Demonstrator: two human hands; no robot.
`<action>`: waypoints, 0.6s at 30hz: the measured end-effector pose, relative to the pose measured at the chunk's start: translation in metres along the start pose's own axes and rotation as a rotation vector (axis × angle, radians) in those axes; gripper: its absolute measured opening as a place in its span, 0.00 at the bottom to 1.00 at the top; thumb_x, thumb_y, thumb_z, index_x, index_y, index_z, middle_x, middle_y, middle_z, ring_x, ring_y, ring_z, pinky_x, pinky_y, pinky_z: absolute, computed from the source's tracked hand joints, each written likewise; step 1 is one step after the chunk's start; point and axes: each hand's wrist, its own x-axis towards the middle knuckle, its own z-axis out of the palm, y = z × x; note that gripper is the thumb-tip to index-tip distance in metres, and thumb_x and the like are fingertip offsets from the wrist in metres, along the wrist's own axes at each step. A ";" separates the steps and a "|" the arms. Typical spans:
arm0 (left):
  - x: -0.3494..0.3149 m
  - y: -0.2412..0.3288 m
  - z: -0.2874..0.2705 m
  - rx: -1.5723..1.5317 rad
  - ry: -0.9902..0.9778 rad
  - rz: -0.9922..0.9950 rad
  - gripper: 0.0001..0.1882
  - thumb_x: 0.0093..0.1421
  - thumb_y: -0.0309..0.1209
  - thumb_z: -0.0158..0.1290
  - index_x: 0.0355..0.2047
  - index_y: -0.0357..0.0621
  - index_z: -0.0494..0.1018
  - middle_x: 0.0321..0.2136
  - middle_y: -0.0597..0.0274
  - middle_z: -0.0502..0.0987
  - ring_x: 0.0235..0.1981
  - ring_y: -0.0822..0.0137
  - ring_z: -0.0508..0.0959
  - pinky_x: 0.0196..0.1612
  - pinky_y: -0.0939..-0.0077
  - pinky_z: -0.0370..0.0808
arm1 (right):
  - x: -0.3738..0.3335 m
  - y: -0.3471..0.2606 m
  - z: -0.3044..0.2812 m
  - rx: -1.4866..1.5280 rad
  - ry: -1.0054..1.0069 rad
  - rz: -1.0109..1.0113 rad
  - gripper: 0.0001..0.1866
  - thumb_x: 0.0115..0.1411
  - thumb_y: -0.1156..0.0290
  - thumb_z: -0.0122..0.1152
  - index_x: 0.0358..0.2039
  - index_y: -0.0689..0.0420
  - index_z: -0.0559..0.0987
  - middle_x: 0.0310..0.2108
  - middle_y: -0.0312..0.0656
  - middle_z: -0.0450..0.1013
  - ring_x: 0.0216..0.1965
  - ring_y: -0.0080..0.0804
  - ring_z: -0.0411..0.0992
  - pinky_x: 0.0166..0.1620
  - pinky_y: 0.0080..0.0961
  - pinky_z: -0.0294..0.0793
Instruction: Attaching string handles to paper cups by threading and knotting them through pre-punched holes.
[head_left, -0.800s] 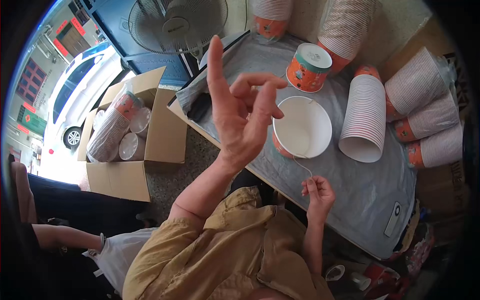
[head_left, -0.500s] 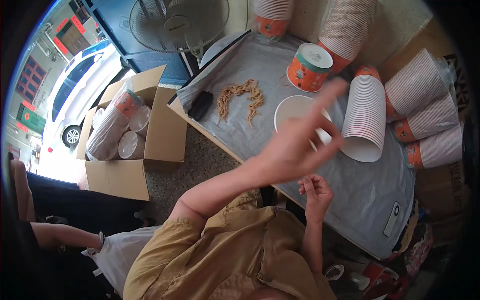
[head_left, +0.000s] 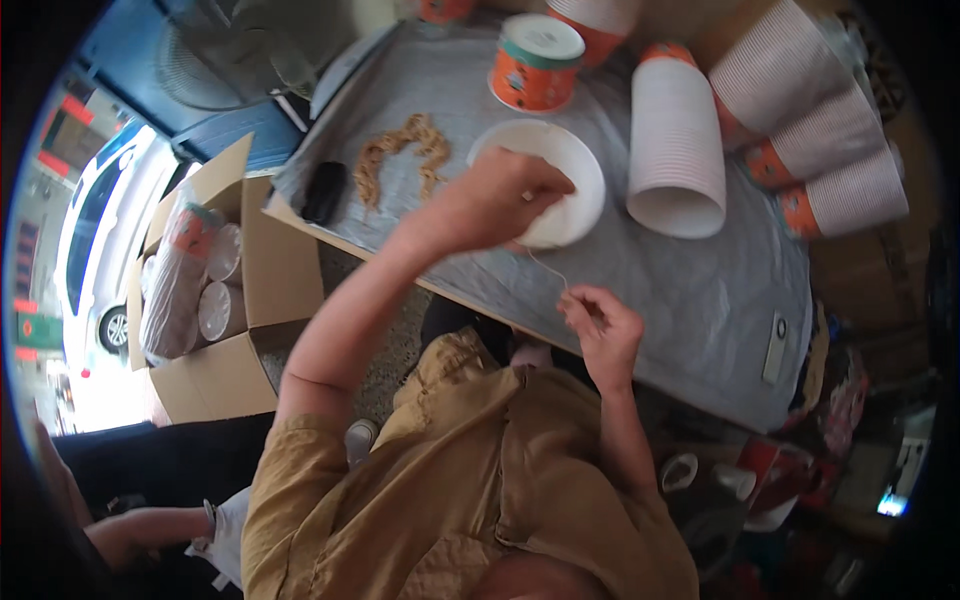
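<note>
Head: tub (head_left: pixel 584 197) upright (mouth up)

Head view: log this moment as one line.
left hand: over open tub, grip unclear | right hand: pinching cord | tan strands: left of tub | nested stack: lying right of tub

Place opens right onto the outside on the left, where daylight is totally blowing out the area around a white car (head_left: pixel 88 240), with a blue panel (head_left: pixel 245 140) and a blurry fan (head_left: pixel 235 55) by a beige wall (head_left: pixel 345 20). Speckled floor (head_left: pixel 383 375) shows below a pale-edged surface (head_left: pixel 345 240) covered in a grey sheet (head_left: pixel 700 310), and the right side's pretty dim besides one small glowing screen (head_left: pixel 893 503).
</note>
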 end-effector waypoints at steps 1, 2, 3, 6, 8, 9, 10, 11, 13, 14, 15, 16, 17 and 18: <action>0.003 -0.003 -0.003 0.051 -0.003 0.018 0.09 0.61 0.27 0.57 0.39 0.40 0.84 0.35 0.47 0.83 0.39 0.48 0.83 0.45 0.60 0.80 | 0.002 -0.003 0.000 -0.014 -0.001 -0.046 0.03 0.62 0.81 0.66 0.37 0.65 0.82 0.30 0.38 0.80 0.31 0.20 0.76 0.37 0.17 0.75; 0.006 -0.007 -0.003 0.065 -0.037 -0.016 0.10 0.61 0.28 0.57 0.40 0.40 0.84 0.35 0.46 0.83 0.39 0.48 0.83 0.44 0.60 0.80 | 0.003 -0.003 -0.002 -0.031 0.002 -0.087 0.04 0.61 0.81 0.67 0.36 0.65 0.82 0.30 0.39 0.79 0.30 0.20 0.76 0.37 0.17 0.75; 0.008 -0.004 -0.004 0.071 -0.080 -0.057 0.10 0.62 0.29 0.57 0.40 0.39 0.84 0.35 0.47 0.84 0.38 0.49 0.84 0.44 0.61 0.80 | 0.007 -0.002 -0.003 -0.048 -0.001 -0.135 0.04 0.60 0.82 0.67 0.36 0.65 0.82 0.30 0.39 0.79 0.30 0.21 0.76 0.36 0.17 0.74; 0.010 -0.006 0.004 0.059 -0.257 -0.028 0.11 0.63 0.31 0.57 0.41 0.37 0.83 0.35 0.47 0.84 0.39 0.51 0.85 0.44 0.62 0.80 | 0.002 -0.003 -0.007 -0.085 0.002 -0.182 0.04 0.61 0.82 0.67 0.38 0.66 0.82 0.31 0.38 0.79 0.32 0.19 0.75 0.38 0.17 0.75; 0.014 -0.005 0.005 0.080 -0.297 -0.055 0.13 0.62 0.34 0.61 0.41 0.36 0.83 0.34 0.47 0.84 0.38 0.53 0.85 0.44 0.62 0.80 | 0.002 -0.003 -0.008 -0.082 0.019 -0.205 0.05 0.60 0.83 0.68 0.37 0.65 0.82 0.31 0.39 0.79 0.30 0.21 0.75 0.36 0.19 0.75; 0.013 -0.009 0.007 0.124 -0.332 -0.042 0.14 0.60 0.34 0.63 0.40 0.36 0.84 0.32 0.47 0.85 0.37 0.54 0.85 0.43 0.63 0.80 | 0.002 -0.003 -0.009 -0.082 0.024 -0.211 0.05 0.60 0.83 0.68 0.37 0.65 0.82 0.31 0.39 0.79 0.30 0.21 0.75 0.36 0.19 0.75; 0.010 -0.014 0.009 0.168 -0.365 -0.030 0.14 0.58 0.34 0.65 0.40 0.36 0.84 0.31 0.48 0.85 0.35 0.55 0.85 0.43 0.63 0.81 | 0.001 -0.004 -0.009 -0.068 0.029 -0.218 0.04 0.61 0.83 0.67 0.37 0.64 0.82 0.31 0.39 0.79 0.30 0.21 0.75 0.35 0.19 0.75; 0.008 -0.022 0.011 0.174 -0.356 0.016 0.14 0.55 0.33 0.67 0.39 0.37 0.84 0.29 0.51 0.85 0.31 0.57 0.85 0.39 0.66 0.81 | 0.001 -0.005 -0.009 -0.055 0.033 -0.227 0.04 0.61 0.83 0.67 0.37 0.64 0.82 0.30 0.39 0.78 0.30 0.21 0.74 0.35 0.19 0.75; 0.010 -0.013 0.011 0.101 -0.403 -0.060 0.14 0.55 0.32 0.67 0.38 0.36 0.84 0.29 0.51 0.85 0.29 0.58 0.85 0.37 0.68 0.80 | -0.002 -0.004 -0.012 -0.053 0.038 -0.225 0.04 0.62 0.82 0.66 0.38 0.64 0.82 0.30 0.39 0.78 0.29 0.21 0.74 0.35 0.19 0.75; 0.009 -0.009 0.011 0.030 -0.447 -0.148 0.13 0.55 0.31 0.67 0.38 0.36 0.84 0.29 0.51 0.85 0.28 0.60 0.84 0.34 0.69 0.80 | -0.002 -0.003 -0.014 -0.046 0.031 -0.219 0.04 0.62 0.81 0.66 0.38 0.64 0.82 0.30 0.38 0.78 0.29 0.21 0.74 0.35 0.19 0.75; 0.005 -0.010 0.011 0.004 -0.398 -0.137 0.09 0.56 0.29 0.65 0.35 0.36 0.84 0.26 0.55 0.84 0.26 0.67 0.83 0.31 0.74 0.78 | -0.002 -0.001 -0.013 -0.043 0.029 -0.236 0.04 0.63 0.80 0.65 0.38 0.64 0.81 0.30 0.38 0.77 0.28 0.21 0.73 0.34 0.19 0.75; -0.001 -0.009 0.012 0.009 -0.397 -0.130 0.09 0.56 0.29 0.65 0.35 0.36 0.84 0.26 0.55 0.84 0.26 0.67 0.83 0.31 0.74 0.78 | -0.002 0.000 -0.013 -0.043 0.033 -0.244 0.04 0.63 0.80 0.65 0.38 0.64 0.81 0.30 0.38 0.77 0.28 0.21 0.73 0.34 0.19 0.75; -0.006 -0.007 0.014 -0.106 -0.319 -0.265 0.08 0.59 0.29 0.64 0.34 0.36 0.83 0.26 0.58 0.84 0.26 0.69 0.83 0.30 0.76 0.78 | -0.004 0.000 -0.013 -0.057 0.013 -0.231 0.03 0.64 0.79 0.64 0.38 0.65 0.81 0.31 0.38 0.78 0.30 0.20 0.75 0.36 0.19 0.75; -0.010 -0.006 0.015 -0.225 -0.240 -0.402 0.08 0.61 0.29 0.63 0.33 0.35 0.82 0.26 0.60 0.84 0.26 0.72 0.82 0.30 0.77 0.77 | -0.006 0.001 -0.013 -0.073 -0.007 -0.214 0.03 0.66 0.79 0.62 0.38 0.65 0.81 0.32 0.39 0.79 0.32 0.20 0.76 0.38 0.18 0.76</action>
